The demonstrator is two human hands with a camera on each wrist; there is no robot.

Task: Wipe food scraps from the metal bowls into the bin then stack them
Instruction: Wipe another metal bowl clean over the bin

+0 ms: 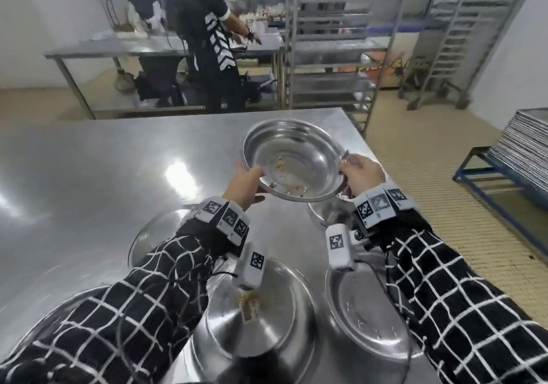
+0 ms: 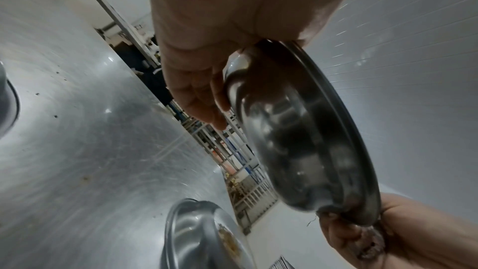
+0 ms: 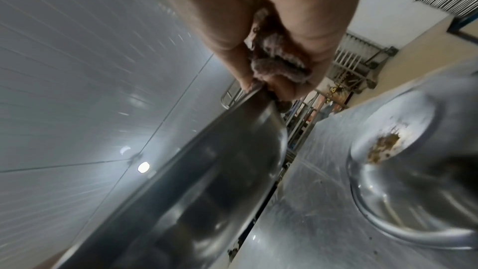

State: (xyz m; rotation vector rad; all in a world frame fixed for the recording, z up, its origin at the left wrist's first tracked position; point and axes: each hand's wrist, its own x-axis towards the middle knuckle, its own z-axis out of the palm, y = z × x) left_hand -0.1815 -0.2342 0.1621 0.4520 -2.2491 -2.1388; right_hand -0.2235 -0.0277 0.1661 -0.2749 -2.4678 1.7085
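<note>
Presently: one round shiny metal bowl [image 1: 292, 161] with food scraps inside, held tilted above the steel tabletop [image 1: 89, 158]. Left hand [image 1: 244, 183] grip: thumb over rim, fingers beneath. Right hand [image 1: 360, 176] grip: clamped on opposite rim together with a crumpled grey cloth [image 3: 274, 64]; further soiled metal bowls [image 1: 255, 309] stand below.

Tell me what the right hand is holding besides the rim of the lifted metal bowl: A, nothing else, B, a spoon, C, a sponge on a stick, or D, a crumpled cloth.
D: in the right wrist view a crumpled greyish cloth is bunched in the right hand, whose fingers also pinch the rim of the lifted bowl.
</note>
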